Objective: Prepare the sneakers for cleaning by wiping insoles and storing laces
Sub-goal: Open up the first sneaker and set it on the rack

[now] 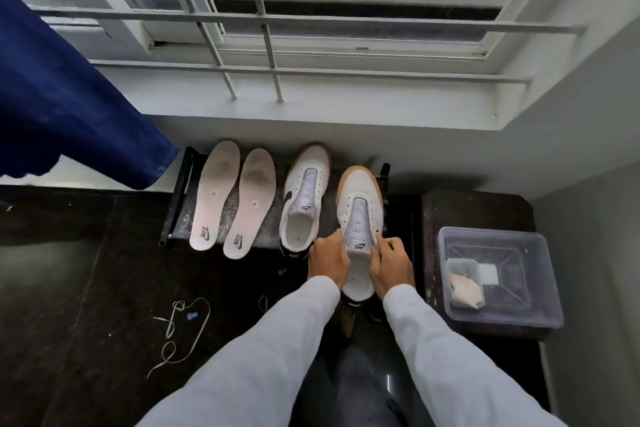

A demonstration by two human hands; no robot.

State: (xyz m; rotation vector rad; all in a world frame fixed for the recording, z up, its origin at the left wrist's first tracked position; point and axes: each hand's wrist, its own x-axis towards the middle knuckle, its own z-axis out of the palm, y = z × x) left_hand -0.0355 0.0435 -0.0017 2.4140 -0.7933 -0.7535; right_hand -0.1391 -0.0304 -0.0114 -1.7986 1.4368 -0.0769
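Two white sneakers with tan soles stand on a low dark rack. Both are unlaced. My left hand [327, 258] grips the left side of the right sneaker [358, 204] at its opening. My right hand [391, 265] pinches its right side next to the tongue. The left sneaker [304, 198] stands untouched beside it. Two pale, soiled insoles [233, 199] lie side by side to the left of the shoes. A white lace [180, 333] lies loose on the dark floor at the lower left.
A clear plastic box [498, 277] holding a beige cloth and a small tub sits on a dark stool at the right. A blue curtain [62, 107] hangs at the left. A barred window [277, 28] and a white ledge run behind the rack [176, 198].
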